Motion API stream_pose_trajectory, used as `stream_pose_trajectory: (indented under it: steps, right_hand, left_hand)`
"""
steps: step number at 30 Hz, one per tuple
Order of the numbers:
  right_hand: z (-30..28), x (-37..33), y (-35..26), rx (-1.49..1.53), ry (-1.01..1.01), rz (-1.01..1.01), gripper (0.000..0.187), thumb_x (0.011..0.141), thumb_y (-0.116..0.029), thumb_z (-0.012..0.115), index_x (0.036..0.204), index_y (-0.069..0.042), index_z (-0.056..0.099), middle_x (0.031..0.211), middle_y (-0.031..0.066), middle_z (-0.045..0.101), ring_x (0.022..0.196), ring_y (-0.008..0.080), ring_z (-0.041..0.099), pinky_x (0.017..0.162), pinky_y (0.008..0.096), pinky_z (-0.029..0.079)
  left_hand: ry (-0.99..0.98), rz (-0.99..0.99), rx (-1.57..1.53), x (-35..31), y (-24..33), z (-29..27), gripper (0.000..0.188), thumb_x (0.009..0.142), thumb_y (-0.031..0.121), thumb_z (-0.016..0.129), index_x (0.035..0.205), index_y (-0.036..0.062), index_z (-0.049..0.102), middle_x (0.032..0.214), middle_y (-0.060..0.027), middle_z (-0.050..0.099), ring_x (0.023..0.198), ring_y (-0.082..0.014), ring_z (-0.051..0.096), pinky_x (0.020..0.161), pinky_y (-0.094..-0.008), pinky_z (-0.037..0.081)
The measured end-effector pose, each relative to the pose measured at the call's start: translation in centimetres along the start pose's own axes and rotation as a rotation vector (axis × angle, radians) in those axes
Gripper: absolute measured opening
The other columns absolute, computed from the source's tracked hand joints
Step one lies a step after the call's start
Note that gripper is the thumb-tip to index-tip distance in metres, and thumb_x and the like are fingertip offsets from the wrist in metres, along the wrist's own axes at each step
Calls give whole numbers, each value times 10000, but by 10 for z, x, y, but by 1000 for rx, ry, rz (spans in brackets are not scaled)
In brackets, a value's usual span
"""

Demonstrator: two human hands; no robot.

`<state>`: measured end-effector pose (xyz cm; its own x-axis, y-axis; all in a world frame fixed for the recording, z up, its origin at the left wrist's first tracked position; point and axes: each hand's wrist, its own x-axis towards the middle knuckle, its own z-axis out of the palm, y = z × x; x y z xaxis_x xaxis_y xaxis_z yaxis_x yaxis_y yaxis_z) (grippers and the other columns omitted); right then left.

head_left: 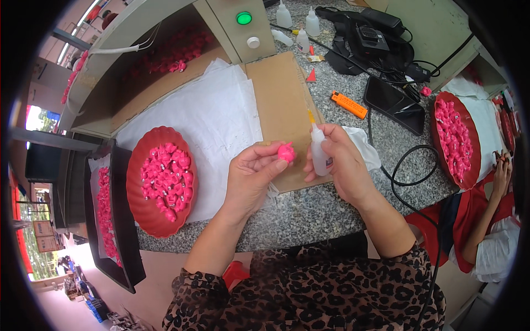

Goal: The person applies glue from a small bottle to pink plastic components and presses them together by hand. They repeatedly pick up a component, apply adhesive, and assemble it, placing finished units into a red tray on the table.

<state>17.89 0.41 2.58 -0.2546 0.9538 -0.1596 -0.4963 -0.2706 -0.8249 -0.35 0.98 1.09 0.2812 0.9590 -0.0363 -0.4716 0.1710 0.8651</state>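
Between the thumb and fingers of my left hand (251,171) sits a small pink figurine piece (286,153), with a little pointed part on top. My right hand (345,163) grips a white squeeze bottle (318,151) upright, its thin yellowish nozzle pointing up. The bottle stands just right of the pink piece, apart from it. Both hands are over a brown cardboard sheet (276,105). Left of my left hand, a red scalloped dish (135,187) holds many similar pink pieces (168,179).
White paper (221,110) runs into a grey machine opening with more pink pieces. A black tray (124,237) stands far left. An orange cutter (349,105), a phone (395,105), a looping cable (395,185) and small bottles (312,23) lie around. A co-worker's arm (491,204) is at right.
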Motion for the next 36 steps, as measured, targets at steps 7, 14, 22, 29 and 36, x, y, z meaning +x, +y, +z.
stream_pose_trajectory:
  steps: [7,14,22,29,36]
  right_hand:
    - [0,-2,-8,-115,38,-97,344,790,-101,620,1087,0,479,888,61,577,770,98,552,631,230,456]
    - [-9,9,-14,-198,272,-226,322,712,-55,697,979,4,527,827,45,581,706,92,552,673,209,446]
    - [-19,13,-10,-186,299,-158,208,844,-220,577,896,-26,523,747,27,564,592,56,503,531,191,412]
    - [-18,14,-11,-102,281,-124,195,842,-205,579,895,-26,522,739,29,566,591,63,502,535,194,407]
    - [-16,16,-8,-224,311,-127,211,832,-223,594,867,-26,525,718,23,561,577,55,481,526,182,395]
  left_hand:
    - [55,-5,-15,3,-1,-1,242,775,29,617,1002,-15,545,993,-127,593,912,-202,580,820,-301,462]
    - [127,41,-20,10,0,-15,263,793,73,608,1027,-21,531,983,-116,593,903,-175,571,830,-273,443]
    - [50,7,-53,11,1,-11,323,789,66,614,1078,-20,498,1050,-104,566,946,-179,559,845,-264,437]
    - [-21,-10,-49,10,0,-10,325,791,73,615,1079,8,480,1077,-116,554,997,-199,549,845,-269,444]
    - [-11,-37,-53,11,2,-12,310,807,88,600,1079,12,474,1064,-115,564,933,-179,569,792,-261,462]
